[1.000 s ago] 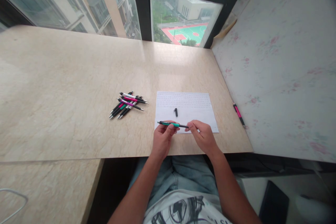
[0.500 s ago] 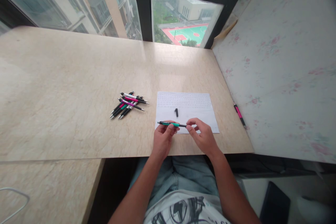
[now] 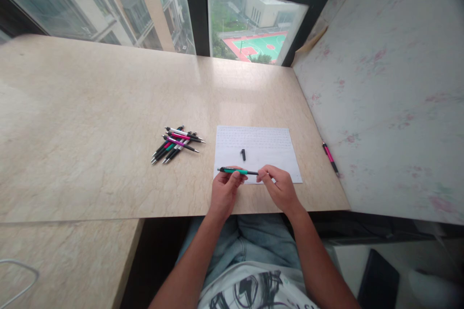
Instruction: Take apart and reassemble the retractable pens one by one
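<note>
A teal and black pen lies level across both hands, over the front of a written sheet of paper. My left hand is closed around its teal barrel, thumb on top. At the pen's right end, my right hand pinches the tip between thumb and fingers, which hide the very end. Just beyond the hands, a small black piece, perhaps a pen clip or cap, rests on the paper.
Left of the paper is a crossed pile of several pens in pink, purple, white and green. A pink and black pen lies against the papered wall on the right. Windows stand behind the marble-look tabletop.
My right hand's fingers have curled in more tightly around the pen's tip end. The left hand and the pen keep nearly the same place.
</note>
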The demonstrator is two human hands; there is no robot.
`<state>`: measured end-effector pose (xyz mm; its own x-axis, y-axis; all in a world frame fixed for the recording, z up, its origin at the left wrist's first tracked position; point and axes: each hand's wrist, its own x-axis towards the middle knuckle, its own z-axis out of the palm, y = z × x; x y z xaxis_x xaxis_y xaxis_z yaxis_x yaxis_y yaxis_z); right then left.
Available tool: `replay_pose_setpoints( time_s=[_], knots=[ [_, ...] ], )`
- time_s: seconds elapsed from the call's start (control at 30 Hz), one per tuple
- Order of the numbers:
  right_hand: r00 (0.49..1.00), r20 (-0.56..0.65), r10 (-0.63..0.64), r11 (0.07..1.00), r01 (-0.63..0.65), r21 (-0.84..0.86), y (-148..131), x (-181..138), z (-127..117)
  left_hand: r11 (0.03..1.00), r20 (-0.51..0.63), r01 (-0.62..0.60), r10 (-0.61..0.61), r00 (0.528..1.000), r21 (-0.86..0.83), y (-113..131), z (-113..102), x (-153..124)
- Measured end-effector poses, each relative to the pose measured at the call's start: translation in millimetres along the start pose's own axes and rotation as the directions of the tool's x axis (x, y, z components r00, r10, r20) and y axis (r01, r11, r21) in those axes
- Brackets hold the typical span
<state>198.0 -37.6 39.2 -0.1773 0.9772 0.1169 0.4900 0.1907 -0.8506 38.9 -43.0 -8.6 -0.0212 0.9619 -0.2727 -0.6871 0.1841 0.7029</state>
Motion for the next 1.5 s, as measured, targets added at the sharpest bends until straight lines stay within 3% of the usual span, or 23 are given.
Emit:
replay_pose_setpoints(
  time_s=[0.1, 0.17, 0.27, 0.5, 0.67, 0.77, 0.9, 1.13, 1.5],
  knots=[
    [0.994, -0.076, 0.08, 0.996, -0.076, 0.049, 10.1, 5.9, 7.4, 0.999, -0.043, 0.005, -0.007, 0.999, -0.046, -0.1, -0.3, 1.4],
    [0.985, -0.138, 0.106, 0.983, -0.124, -0.136, 15.7, 13.0, 15.8, 0.998, -0.059, 0.011, -0.016, 0.998, -0.07, 0.0, -0.5, 2.2],
    [0.981, -0.174, 0.089, 0.875, -0.16, -0.457, 17.5, 26.6, 31.9, 0.997, -0.053, 0.015, -0.019, 0.998, -0.078, 0.4, -0.6, 2.6],
    [0.97, -0.207, 0.127, 0.739, -0.232, -0.633, 11.2, 49.3, 58.9, 0.996, -0.013, 0.005, -0.006, 1.0, -0.085, 1.2, -0.3, 2.1],
    [0.947, -0.3, 0.116, 0.834, -0.257, -0.488, 25.7, 44.0, 46.2, 0.997, -0.033, 0.012, -0.014, 0.999, -0.079, 1.5, -0.1, 1.3],
    [0.948, -0.282, 0.149, 0.953, -0.214, -0.216, 35.4, 31.8, 26.8, 0.997, -0.038, 0.02, -0.023, 0.999, -0.073, 1.9, 0.3, 1.1],
    [0.949, -0.241, 0.201, 0.979, -0.199, 0.035, 38.5, 8.4, -1.7, 0.997, -0.044, 0.018, -0.021, 0.999, -0.073, 1.6, 0.7, 1.1],
    [0.97, -0.207, 0.129, 0.99, -0.114, 0.083, 24.7, -19.0, -30.7, 0.998, -0.061, -0.004, 0.0, 0.998, -0.062, 0.1, 1.0, 1.5],
    [0.987, -0.162, -0.004, 1.0, 0.001, -0.022, 9.3, -14.0, -24.4, 1.0, -0.043, -0.027, 0.027, 0.999, 0.005, -1.2, 1.2, 1.6]
  ],
)
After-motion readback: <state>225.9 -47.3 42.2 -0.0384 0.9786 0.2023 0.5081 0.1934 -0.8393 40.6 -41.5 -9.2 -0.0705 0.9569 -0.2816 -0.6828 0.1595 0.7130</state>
